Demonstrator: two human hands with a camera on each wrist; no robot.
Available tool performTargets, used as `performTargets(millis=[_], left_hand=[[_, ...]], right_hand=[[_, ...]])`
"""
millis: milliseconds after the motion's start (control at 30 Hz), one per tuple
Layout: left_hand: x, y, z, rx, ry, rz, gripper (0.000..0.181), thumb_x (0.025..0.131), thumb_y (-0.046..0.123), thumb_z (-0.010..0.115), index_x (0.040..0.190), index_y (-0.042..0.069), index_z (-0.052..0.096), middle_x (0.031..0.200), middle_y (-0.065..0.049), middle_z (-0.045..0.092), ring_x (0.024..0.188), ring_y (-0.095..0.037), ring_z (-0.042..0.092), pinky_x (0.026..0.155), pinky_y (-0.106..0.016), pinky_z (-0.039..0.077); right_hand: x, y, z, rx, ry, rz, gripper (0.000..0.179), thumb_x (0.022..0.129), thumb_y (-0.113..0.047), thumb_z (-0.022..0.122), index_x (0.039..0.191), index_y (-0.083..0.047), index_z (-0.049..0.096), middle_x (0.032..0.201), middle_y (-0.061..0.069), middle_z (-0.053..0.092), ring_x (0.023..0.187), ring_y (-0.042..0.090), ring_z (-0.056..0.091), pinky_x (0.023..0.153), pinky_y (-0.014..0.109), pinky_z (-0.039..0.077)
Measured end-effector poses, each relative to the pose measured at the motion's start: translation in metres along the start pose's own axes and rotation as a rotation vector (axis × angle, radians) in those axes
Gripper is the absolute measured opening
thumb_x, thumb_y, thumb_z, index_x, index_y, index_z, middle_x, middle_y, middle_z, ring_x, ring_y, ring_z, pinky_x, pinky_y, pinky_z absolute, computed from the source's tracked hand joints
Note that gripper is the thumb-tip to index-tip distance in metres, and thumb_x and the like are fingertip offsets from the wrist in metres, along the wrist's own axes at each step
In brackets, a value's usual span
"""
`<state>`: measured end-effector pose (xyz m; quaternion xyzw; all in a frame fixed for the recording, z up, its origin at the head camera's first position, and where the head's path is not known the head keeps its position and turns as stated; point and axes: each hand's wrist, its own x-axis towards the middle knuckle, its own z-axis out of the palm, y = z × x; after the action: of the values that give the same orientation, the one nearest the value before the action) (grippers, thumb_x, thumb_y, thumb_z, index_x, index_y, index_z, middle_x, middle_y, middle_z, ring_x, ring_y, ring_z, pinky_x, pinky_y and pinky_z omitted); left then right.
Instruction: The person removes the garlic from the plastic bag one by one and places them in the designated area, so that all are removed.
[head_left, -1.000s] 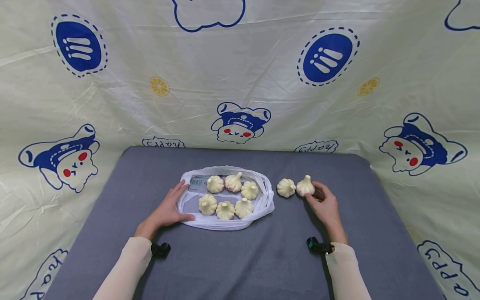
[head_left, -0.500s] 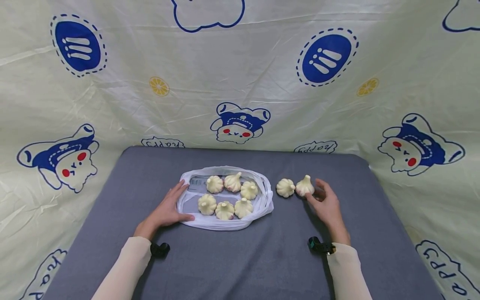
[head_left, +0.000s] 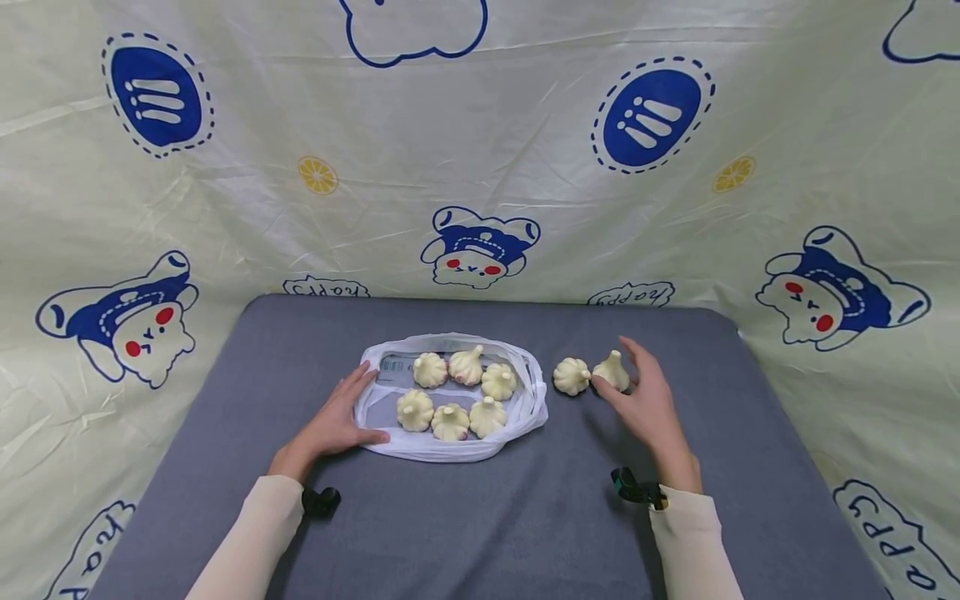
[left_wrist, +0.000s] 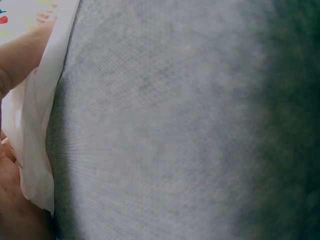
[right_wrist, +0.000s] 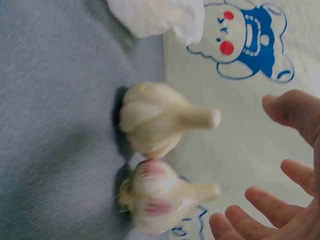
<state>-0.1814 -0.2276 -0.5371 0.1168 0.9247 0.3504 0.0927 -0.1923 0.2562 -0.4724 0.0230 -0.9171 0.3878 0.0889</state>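
A white plastic bag [head_left: 442,450] lies with its mouth spread wide, several garlic bulbs [head_left: 451,421] sitting inside in two rows. My left hand [head_left: 337,417] holds the bag's left end, thumb over the near rim and fingers at the far side. In the left wrist view, white plastic [left_wrist: 36,120] shows beside the thumb [left_wrist: 22,57]. Right of the bag stand two more bulbs, a left one [head_left: 572,377] and a right one [head_left: 613,369]. My right hand [head_left: 651,408] is spread by the right bulb; in the right wrist view its fingers [right_wrist: 272,207] are apart from both bulbs [right_wrist: 152,120].
Grey cloth [head_left: 525,525] covers the table. Behind it hangs a pale printed sheet [head_left: 525,167] with cartoon figures. A dark strapped device sits on each wrist, the right one [head_left: 633,487] and the left one [head_left: 321,502].
My right hand has shifted left and spread its fingers, the thumb now in front of the right bulb. My left hand, the bag and the bulbs have stayed put.
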Motion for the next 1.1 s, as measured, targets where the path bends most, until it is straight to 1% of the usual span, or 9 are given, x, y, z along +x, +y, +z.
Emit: performTargets(millis=[100,200,400,500,600,733,833,967,1100], left_hand=[[0.0,0.0,0.0,-0.001,0.001,0.004,0.113,0.075,0.045,0.09,0.162,0.005,0.028,0.173,-0.017,0.013,0.157,-0.05,0.009,0.124,-0.068,0.009],[0.0,0.0,-0.001,-0.002,0.001,0.008,0.113,0.075,0.045,0.089,0.162,0.005,0.028,0.173,-0.017,0.013,0.157,-0.05,0.009,0.124,-0.068,0.009],[0.0,-0.001,-0.001,0.001,0.005,0.015,0.112,0.076,0.043,0.089,0.162,0.004,0.029,0.173,-0.018,0.013,0.157,-0.05,0.009,0.124,-0.068,0.008],[0.0,0.0,-0.001,-0.001,0.006,0.014,0.113,0.075,0.043,0.089,0.162,0.004,0.029,0.173,-0.018,0.013,0.156,-0.051,0.009,0.124,-0.068,0.008],[0.0,0.001,-0.001,0.001,0.01,0.018,0.113,0.075,0.044,0.089,0.162,0.003,0.029,0.172,-0.019,0.013,0.156,-0.052,0.009,0.123,-0.07,0.009],[0.0,0.001,0.001,0.003,0.011,0.014,0.113,0.075,0.045,0.089,0.162,0.004,0.029,0.172,-0.018,0.013,0.156,-0.052,0.009,0.123,-0.07,0.009],[0.001,0.001,0.001,0.004,0.012,0.015,0.113,0.075,0.044,0.09,0.162,0.004,0.029,0.173,-0.018,0.013,0.156,-0.051,0.01,0.124,-0.069,0.01],[0.001,0.0,0.001,0.009,0.015,0.023,0.112,0.075,0.044,0.09,0.161,0.003,0.03,0.172,-0.019,0.014,0.156,-0.051,0.01,0.124,-0.068,0.009],[0.001,-0.001,0.001,0.001,0.015,0.02,0.112,0.075,0.043,0.09,0.161,0.004,0.03,0.172,-0.018,0.013,0.157,-0.05,0.01,0.125,-0.067,0.009]], right_hand=[[0.0,-0.012,-0.002,-0.007,-0.028,-0.041,0.08,0.095,-0.031,0.074,0.16,-0.008,0.033,0.16,0.026,0.036,0.144,0.047,0.039,0.11,0.065,0.041],[0.001,-0.025,0.0,-0.018,-0.075,-0.082,0.081,0.094,-0.032,0.075,0.159,-0.009,0.034,0.161,0.025,0.035,0.144,0.046,0.039,0.11,0.066,0.039],[0.002,-0.048,0.014,-0.014,-0.213,-0.147,0.086,0.09,-0.039,0.079,0.159,-0.013,0.035,0.164,0.018,0.033,0.151,0.04,0.032,0.115,0.067,0.036],[0.001,-0.058,0.022,-0.019,-0.278,-0.162,0.089,0.089,-0.044,0.079,0.16,-0.015,0.034,0.166,0.014,0.033,0.153,0.036,0.031,0.117,0.065,0.035],[0.001,-0.068,0.029,-0.032,-0.327,-0.193,0.09,0.089,-0.047,0.079,0.161,-0.016,0.033,0.166,0.013,0.033,0.153,0.036,0.032,0.118,0.065,0.034],[0.0,-0.082,0.037,-0.02,-0.378,-0.235,0.087,0.089,-0.042,0.079,0.16,-0.015,0.035,0.163,0.014,0.037,0.151,0.036,0.036,0.116,0.065,0.036],[0.0,-0.093,0.043,-0.001,-0.42,-0.261,0.085,0.089,-0.041,0.08,0.158,-0.016,0.037,0.162,0.011,0.039,0.15,0.034,0.038,0.116,0.063,0.038],[0.002,-0.105,0.053,0.0,-0.488,-0.294,0.084,0.09,-0.043,0.078,0.159,-0.019,0.037,0.163,0.008,0.037,0.151,0.03,0.037,0.116,0.06,0.039],[0.003,-0.118,0.063,-0.002,-0.545,-0.337,0.082,0.091,-0.042,0.077,0.159,-0.019,0.037,0.164,0.007,0.037,0.151,0.03,0.035,0.117,0.06,0.039]])
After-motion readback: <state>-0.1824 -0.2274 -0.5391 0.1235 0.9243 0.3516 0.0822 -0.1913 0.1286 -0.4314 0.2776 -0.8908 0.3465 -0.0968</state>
